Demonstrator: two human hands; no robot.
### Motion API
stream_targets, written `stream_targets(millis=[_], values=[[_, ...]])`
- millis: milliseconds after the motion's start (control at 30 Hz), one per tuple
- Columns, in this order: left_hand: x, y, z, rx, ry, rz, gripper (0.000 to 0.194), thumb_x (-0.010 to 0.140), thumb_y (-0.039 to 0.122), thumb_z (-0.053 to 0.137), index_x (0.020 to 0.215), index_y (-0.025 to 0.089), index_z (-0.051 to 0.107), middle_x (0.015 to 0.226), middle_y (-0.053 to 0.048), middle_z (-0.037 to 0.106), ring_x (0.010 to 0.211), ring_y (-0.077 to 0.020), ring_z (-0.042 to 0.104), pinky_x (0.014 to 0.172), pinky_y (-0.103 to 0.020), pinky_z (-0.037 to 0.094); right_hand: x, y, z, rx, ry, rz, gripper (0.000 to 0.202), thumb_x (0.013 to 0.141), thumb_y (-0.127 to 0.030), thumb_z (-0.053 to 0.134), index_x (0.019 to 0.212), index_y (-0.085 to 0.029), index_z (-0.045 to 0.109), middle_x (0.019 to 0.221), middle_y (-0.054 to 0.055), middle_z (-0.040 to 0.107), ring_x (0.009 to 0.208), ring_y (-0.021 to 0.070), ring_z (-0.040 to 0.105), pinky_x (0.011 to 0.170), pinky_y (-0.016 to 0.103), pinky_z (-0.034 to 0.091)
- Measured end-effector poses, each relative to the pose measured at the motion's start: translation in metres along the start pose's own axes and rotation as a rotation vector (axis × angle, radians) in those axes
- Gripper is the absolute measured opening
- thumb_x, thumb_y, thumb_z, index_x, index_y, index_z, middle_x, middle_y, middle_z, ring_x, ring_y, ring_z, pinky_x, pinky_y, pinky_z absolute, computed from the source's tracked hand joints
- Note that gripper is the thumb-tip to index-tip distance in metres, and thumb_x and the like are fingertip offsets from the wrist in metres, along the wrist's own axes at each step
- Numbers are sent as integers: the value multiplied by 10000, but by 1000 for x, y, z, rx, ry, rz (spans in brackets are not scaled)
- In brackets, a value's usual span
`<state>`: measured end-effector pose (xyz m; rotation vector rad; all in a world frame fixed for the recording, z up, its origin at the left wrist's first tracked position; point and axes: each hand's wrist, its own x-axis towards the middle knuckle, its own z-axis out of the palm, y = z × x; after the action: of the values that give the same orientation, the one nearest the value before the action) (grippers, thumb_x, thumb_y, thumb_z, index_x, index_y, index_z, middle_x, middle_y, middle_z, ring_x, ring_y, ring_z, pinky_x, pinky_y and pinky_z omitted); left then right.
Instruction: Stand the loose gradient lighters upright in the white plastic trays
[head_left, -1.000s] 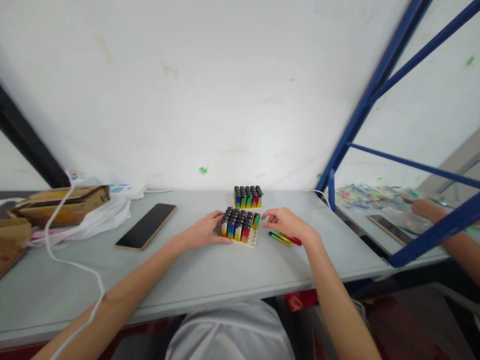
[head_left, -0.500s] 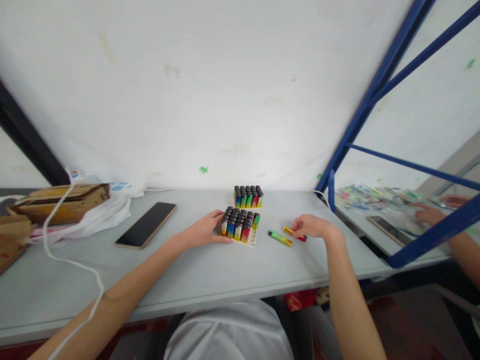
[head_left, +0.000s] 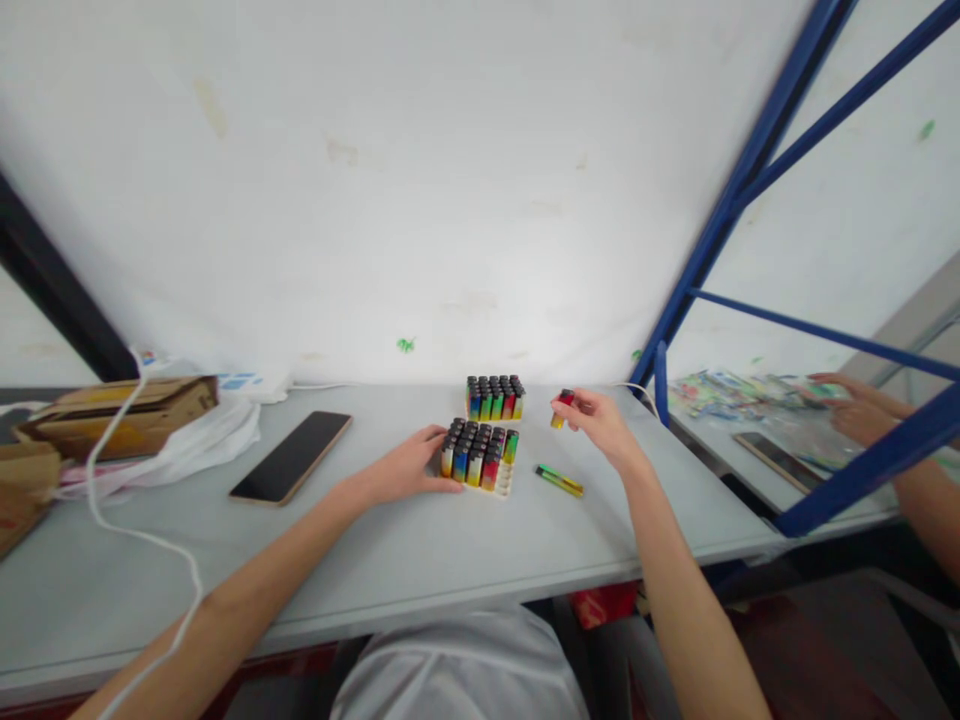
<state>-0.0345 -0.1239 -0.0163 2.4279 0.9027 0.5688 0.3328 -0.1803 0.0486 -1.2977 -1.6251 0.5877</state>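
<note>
My right hand [head_left: 604, 422] pinches a red and yellow lighter [head_left: 559, 412], held upright above the table with its black and red top up. My left hand [head_left: 407, 466] grips the left side of a white lighter tray [head_left: 504, 486], thumb at the front and fingers behind. Several black-topped lighters [head_left: 475, 458] stand in this tray; bare slots show along its right front. A green and yellow lighter [head_left: 559, 481] lies on the table between the tray and my right forearm. Just behind, a second block of upright lighters [head_left: 495, 400] stands near the wall.
A phone [head_left: 292, 458] lies left of my left hand. Farther left are a cardboard box [head_left: 124, 415], a plastic bag [head_left: 184, 450] and a white cable [head_left: 142, 524]. A blue metal frame [head_left: 697, 270] rises at the right; beyond it a co-worker's hands [head_left: 862, 415] are over clear packets.
My right hand has lifted the red and yellow lighter off the table, moved it left and away from me, and turned it upright. My left hand stays on the tray.
</note>
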Motion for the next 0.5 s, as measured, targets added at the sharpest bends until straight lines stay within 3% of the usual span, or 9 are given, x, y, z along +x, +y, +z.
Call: stream_targets(millis=[100,267,367,433,500], values=[[0,1,0,10,-2,-2,830,792,722,889,1410,206,686,1488,-169,651,1389,-390,646,1267,-506,488,1,-8,20,201,-7,34,628,844,-843,717,833,-219,643,720,7,603,694,183,557,678,324,491],[0,0,0,-4,4,18,816,801,714,886,1417,218,685,1487,-158,659,1398,-385,640,1269,-505,484,-5,-20,49,417,-159,73,615,912,-857,631,967,-245,597,830,12,643,709,176,609,721,334,552],[0,0,1,-1,10,20,839,797,730,882,1429,219,678,1480,-160,661,1388,-382,645,1267,-510,484,-7,-25,61,469,-186,115,603,898,-842,664,1030,-260,582,707,-66,482,549,122,422,550,274,429],[0,0,0,5,1,17,842,803,732,876,1433,212,675,1480,-166,656,1386,-383,645,1266,-515,483,-6,-25,68,445,-154,160,628,870,-876,664,973,-266,550,660,-94,358,509,107,296,476,251,301],[0,2,0,7,-5,20,826,815,724,871,1428,205,678,1484,-169,654,1390,-386,643,1268,-515,482,-5,-22,74,343,-114,156,652,891,-914,578,870,-268,487,642,-87,315,514,113,257,459,257,239]])
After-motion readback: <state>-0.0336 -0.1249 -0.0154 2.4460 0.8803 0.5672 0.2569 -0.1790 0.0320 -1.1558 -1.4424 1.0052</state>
